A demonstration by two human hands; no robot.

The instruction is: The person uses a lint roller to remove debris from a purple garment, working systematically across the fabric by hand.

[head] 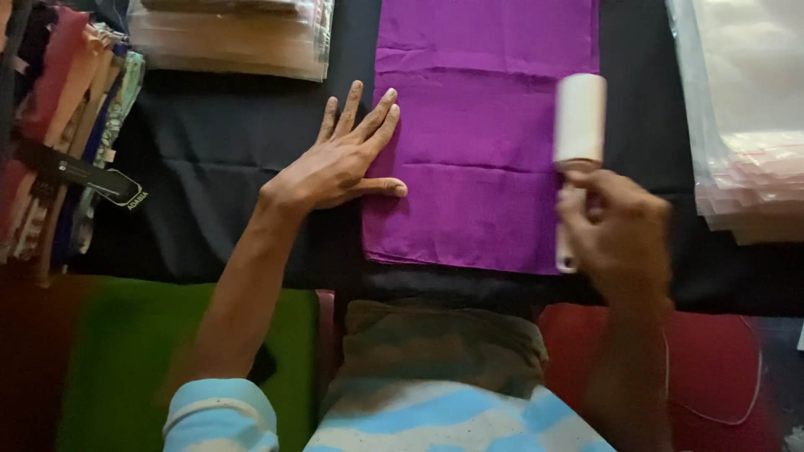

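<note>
While the left hand [339, 163] lies flat, fingers spread, on the purple cloth [481, 134] edge, right hand [620, 230] grips a white lint roller [579, 117] over its right side.

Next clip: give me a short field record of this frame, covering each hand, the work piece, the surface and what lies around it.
left hand: flat, fingers spread, pressing the left edge of the purple cloth
right hand: gripping the handle of a white lint roller, blurred, at the cloth's right edge
purple cloth: folded, creased, lying flat
surface: black table cover
left side: stack of colourful folded fabrics
top left: clear packets in a pile
right side: stack of clear plastic bags
</note>
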